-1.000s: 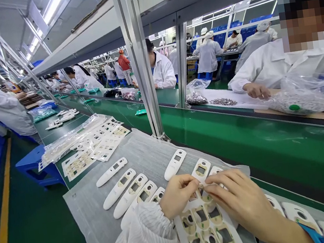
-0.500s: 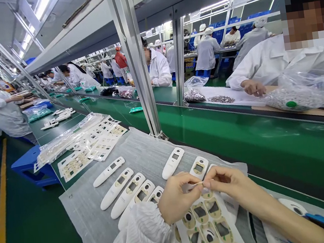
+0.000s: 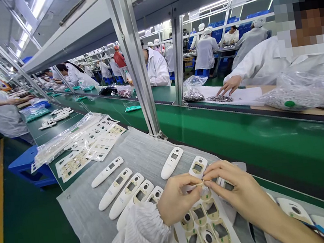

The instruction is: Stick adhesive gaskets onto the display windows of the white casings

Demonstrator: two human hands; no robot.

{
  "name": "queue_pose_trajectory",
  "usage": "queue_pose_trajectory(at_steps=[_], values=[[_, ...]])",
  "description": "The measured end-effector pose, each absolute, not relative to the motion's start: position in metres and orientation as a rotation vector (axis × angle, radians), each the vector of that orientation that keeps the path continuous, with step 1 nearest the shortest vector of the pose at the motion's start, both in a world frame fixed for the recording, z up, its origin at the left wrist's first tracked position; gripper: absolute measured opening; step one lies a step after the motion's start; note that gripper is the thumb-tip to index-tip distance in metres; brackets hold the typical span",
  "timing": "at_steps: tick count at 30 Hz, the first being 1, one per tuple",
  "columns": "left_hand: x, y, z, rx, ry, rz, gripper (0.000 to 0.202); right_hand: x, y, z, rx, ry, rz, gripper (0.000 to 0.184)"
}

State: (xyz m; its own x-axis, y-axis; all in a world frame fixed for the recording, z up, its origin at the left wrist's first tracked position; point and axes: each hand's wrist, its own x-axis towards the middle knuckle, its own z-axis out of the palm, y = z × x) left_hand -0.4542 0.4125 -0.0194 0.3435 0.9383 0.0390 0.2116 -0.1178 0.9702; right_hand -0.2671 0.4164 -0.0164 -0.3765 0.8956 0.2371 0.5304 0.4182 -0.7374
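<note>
The left hand (image 3: 174, 200) and right hand (image 3: 240, 191) pinch a thin sticker (image 3: 199, 184), maybe peeling it; next needs gentle pulling.

No text, brand or number is legible. Faint small print on the shafts of the white housings (image 3: 112, 196) is too small to decipher; neither the green-flecked adhesive sheet (image 3: 202, 224) nor the round green spot (image 3: 289, 103) on the clear bag (image 3: 277, 98) bears readable characters.
</note>
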Motion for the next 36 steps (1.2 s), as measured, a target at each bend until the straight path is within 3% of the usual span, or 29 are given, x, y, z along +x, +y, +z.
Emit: queue_pose_trajectory(at_steps=[10,19,36], values=[[-0.452,0.409,-0.022,1.892,1.029,0.998,0.014,-0.26,0.417,-0.005,-1.045,-2.312,0.401,0.007],[-0.449,0.411,-0.017,1.504,1.066,0.914,0.024,-0.266,0.405,-0.015,-0.792,-2.3,-0.252,0.017],[-0.459,0.417,-0.024,1.34,1.088,0.576,0.029,-0.271,0.393,-0.027,-0.688,-2.369,-0.27,0.019]])
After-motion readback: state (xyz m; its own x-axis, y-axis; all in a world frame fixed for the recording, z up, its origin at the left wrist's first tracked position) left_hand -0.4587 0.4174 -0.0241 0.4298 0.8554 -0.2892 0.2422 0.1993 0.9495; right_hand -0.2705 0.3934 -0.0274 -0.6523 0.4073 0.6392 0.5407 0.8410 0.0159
